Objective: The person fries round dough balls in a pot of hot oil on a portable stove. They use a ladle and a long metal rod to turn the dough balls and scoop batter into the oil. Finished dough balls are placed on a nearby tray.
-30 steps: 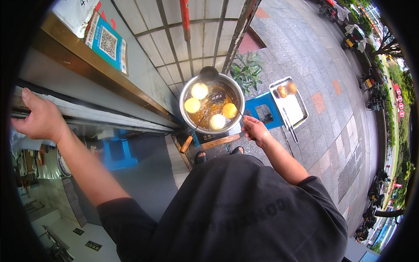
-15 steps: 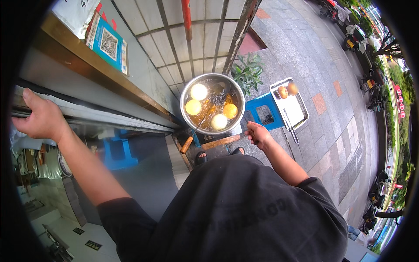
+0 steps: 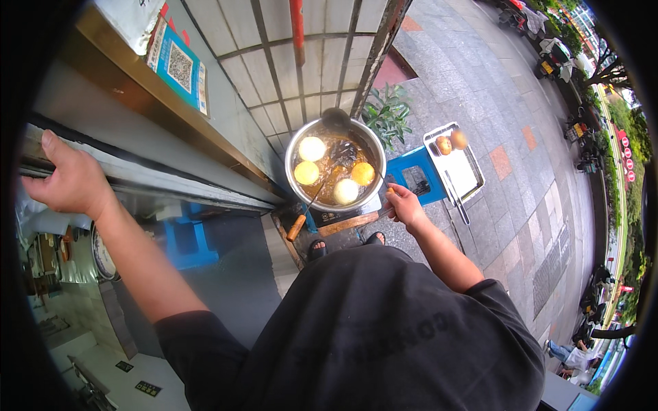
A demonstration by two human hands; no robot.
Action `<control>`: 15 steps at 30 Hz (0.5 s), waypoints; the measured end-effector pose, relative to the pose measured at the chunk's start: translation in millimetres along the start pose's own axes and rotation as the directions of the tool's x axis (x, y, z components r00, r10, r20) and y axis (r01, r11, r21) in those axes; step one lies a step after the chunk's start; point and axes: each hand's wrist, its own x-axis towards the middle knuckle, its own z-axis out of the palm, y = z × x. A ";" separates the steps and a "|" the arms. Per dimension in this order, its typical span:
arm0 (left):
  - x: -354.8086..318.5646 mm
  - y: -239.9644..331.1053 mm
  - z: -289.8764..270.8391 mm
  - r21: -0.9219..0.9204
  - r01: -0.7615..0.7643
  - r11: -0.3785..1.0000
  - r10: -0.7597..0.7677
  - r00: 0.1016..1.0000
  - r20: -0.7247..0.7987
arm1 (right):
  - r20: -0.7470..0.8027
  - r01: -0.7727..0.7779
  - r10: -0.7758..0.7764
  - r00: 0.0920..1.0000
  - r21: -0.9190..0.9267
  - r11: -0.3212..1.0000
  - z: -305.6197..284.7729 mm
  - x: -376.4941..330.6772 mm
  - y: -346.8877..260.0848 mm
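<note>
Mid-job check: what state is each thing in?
Left hand: at frame edge, grip unclear.
Right hand: closed on ladle.
Ladle: held, bowl at pot's far rim.
Pot: uncovered, containing oil.
Four rounds: in oil, pale to golden.
Second utensil: unheld, leaning on near rim.
Tray: holding two brown rounds, tongs.

We count one metal pot (image 3: 380,154) and, inside it, four round frying pieces (image 3: 346,192). Long-handled utensils at the pot: two, of which one ladle (image 3: 336,121) and one wooden-handled tool (image 3: 297,227). We log one tray (image 3: 467,171), two brown round pieces (image 3: 443,145) on it, and one long metal utensil (image 3: 457,198). Bare hands (image 3: 72,175): two. Sandals (image 3: 317,255): two. Blue stools (image 3: 432,179) clearly visible: two. Leafy plants (image 3: 387,116): one. Parked scooters (image 3: 552,61): several; too small for us to tally.
</note>
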 end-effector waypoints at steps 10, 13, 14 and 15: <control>-2.1 12.3 -2.4 -0.094 0.028 0.995 -0.025 0.999 0.032 | -0.085 -0.120 0.133 0.987 0.144 0.982 17.3 -3.7 34.1; -4.3 11.5 -1.5 -0.095 0.079 0.992 -0.075 0.996 0.044 | -0.055 -0.120 0.133 0.990 0.188 0.975 32.6 -3.7 27.4; -4.6 11.0 -2.2 -0.104 0.084 0.991 -0.079 0.995 0.055 | -0.043 -0.107 0.117 0.992 0.182 0.977 36.9 -5.0 23.9; -4.8 10.6 -3.4 -0.076 0.107 0.991 -0.101 0.992 0.080 | -0.028 -0.091 0.097 0.995 0.174 0.981 41.0 -8.6 21.7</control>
